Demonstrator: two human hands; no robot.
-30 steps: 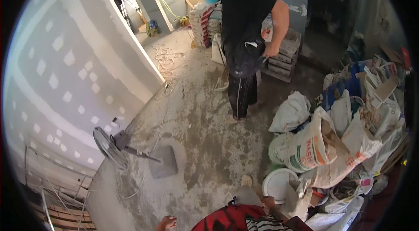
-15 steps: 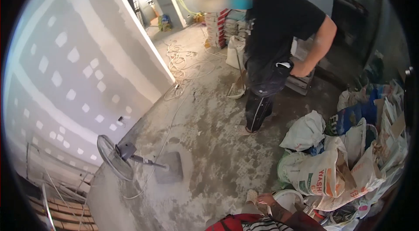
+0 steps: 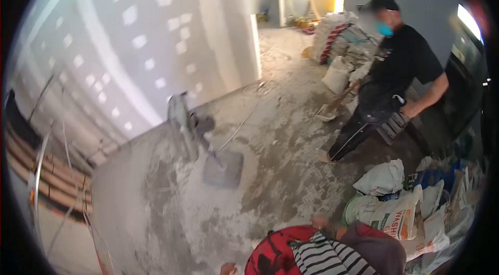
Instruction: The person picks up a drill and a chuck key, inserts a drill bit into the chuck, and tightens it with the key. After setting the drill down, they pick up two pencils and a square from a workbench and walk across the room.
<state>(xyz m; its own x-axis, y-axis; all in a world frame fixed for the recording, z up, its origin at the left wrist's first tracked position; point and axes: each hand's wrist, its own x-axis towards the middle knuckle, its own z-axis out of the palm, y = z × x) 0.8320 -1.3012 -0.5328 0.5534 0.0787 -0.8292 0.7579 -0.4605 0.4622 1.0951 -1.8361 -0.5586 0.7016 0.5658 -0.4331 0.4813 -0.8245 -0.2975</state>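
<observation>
My right hand (image 3: pixel 319 221) is low in the view in front of my body, over the grey floor, its fingers smeared by motion. The dark maroon sleeve (image 3: pixel 371 246) of that arm reaches in from the right, beside a black-and-white striped cloth (image 3: pixel 327 254) and red-and-black clothing (image 3: pixel 278 249) on me. At the bottom edge only a small part of my left hand (image 3: pixel 227 269) shows, with its fingers mostly cut off. Close to the right of my right hand lies a white printed sack (image 3: pixel 387 218) with a green end.
A standing fan (image 3: pixel 179 119) on a square base (image 3: pixel 223 169) is ahead-left, its cord on the stained floor. A person (image 3: pixel 405 67) in black with a mask stands ahead-right by a dustpan (image 3: pixel 327 113). Sacks (image 3: pixel 382 177) pile up at right; wooden boards (image 3: pixel 52 176) lie left.
My view has swung left and my body has risen. My right hand has left the spot beside a white bucket, which is now out of sight. My left hand has come into view.
</observation>
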